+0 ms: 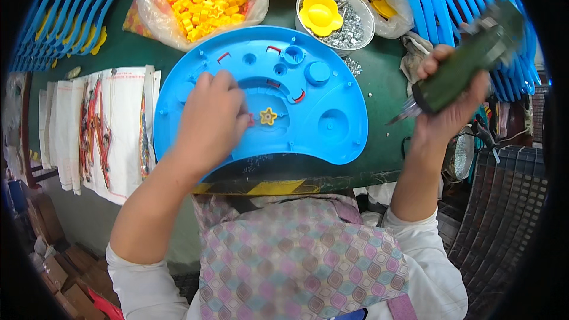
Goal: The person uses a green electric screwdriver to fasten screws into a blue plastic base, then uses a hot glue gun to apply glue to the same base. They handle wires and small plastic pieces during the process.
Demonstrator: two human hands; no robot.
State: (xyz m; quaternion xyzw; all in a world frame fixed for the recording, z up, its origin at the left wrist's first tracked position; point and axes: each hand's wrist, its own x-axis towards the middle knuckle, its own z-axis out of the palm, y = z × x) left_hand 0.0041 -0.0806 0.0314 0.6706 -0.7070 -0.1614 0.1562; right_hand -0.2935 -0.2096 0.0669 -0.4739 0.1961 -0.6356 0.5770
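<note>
While one tray (351,96) lay on the table (382,109), one yellow star (268,117) and one red piece (251,120) sat inside | tray was blue, kidney-shaped | left hand (212,115) curled at the red piece, grip hidden, could not tell | right hand (455,105) was clamped round one green driver (474,59)

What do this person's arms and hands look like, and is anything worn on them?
Both the left hand and the right hand are ungloved, with no band visible at either wrist. The forearms are bare; white sleeves of plain cloth end around the elbows.
</note>
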